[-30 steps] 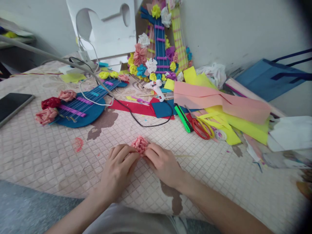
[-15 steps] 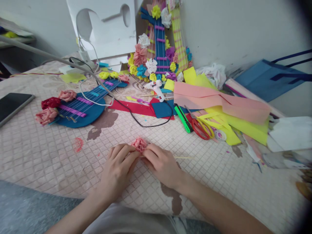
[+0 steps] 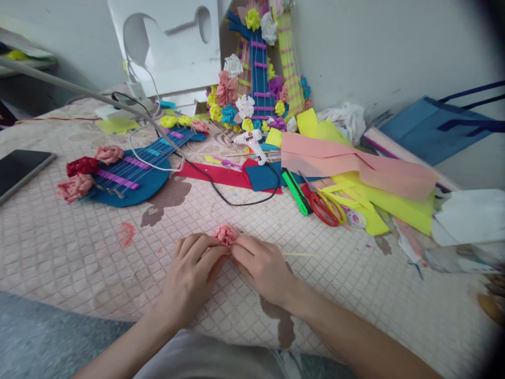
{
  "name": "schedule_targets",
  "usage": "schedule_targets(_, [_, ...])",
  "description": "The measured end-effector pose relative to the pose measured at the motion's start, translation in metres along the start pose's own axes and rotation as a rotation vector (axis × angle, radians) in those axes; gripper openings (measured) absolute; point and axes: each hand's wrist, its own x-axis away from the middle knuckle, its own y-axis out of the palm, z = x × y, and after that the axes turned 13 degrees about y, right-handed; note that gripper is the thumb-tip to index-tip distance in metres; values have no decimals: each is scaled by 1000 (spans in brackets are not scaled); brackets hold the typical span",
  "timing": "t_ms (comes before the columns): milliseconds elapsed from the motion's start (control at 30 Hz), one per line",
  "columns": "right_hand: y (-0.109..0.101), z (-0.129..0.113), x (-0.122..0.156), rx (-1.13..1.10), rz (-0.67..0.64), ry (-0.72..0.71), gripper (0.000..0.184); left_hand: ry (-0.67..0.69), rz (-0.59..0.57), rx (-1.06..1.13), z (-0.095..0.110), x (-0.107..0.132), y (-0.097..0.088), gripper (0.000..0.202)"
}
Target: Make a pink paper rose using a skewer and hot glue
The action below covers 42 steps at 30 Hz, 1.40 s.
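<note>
A small pink crepe-paper flower point(image 3: 226, 233) sits on the quilted cover point(image 3: 79, 252) near its front. My left hand point(image 3: 190, 273) and my right hand point(image 3: 262, 266) meet at it, fingers curled and pinching its lower edge from both sides. Only the top of the flower shows above my fingertips. A thin wooden stick point(image 3: 300, 255) lies just right of my right hand.
A flat blue paper guitar point(image 3: 130, 173) with paper roses lies at the left, a phone point(image 3: 19, 171) at the far left. Behind are a glue gun point(image 3: 252, 142) with black cord, red scissors point(image 3: 323, 205), a green cutter point(image 3: 296, 192), pink and yellow paper sheets point(image 3: 355, 168), and upright decorated guitars point(image 3: 256, 73).
The flower has sunk a little lower between my fingers and my hands have closed tighter together over it. Nothing else has moved.
</note>
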Motion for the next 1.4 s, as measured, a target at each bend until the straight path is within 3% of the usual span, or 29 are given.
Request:
schedule_targets(333, [0, 4, 6, -101, -64, 113, 12, -1, -4, 5, -1, -1, -3, 10])
schedule_targets(633, [-38, 44, 3, -149, -220, 88, 11, 37, -86, -9, -16, 0, -13, 11])
schedule_targets(767, [-42, 74, 1, -191, 16, 382, 4, 70, -110, -13, -28, 2, -20, 16])
schedule_targets(833, [-38, 89, -2, -111, 126, 506, 2, 98, -116, -8, -33, 2, -22, 16])
schedule_targets(933, [-30, 109, -9, 68, 188, 587, 7, 118, -125, 11, -41, 2, -23, 14])
schedule_targets(1067, [-26, 123, -15, 253, 200, 636, 14, 129, -116, 22, -48, 2, -25, 13])
schedule_targets(1200, [-30, 128, -26, 205, 242, 600, 13, 160, -120, 43, -51, 2, -25, 15])
schedule_targets(1300, [-33, 134, -54, 78, 272, 535, 15, 165, -139, 62, -50, 4, -23, 16])
schedule_targets(1400, [-29, 145, -102, 32, 287, 501, 22, 170, -138, 69, -49, 6, -21, 18])
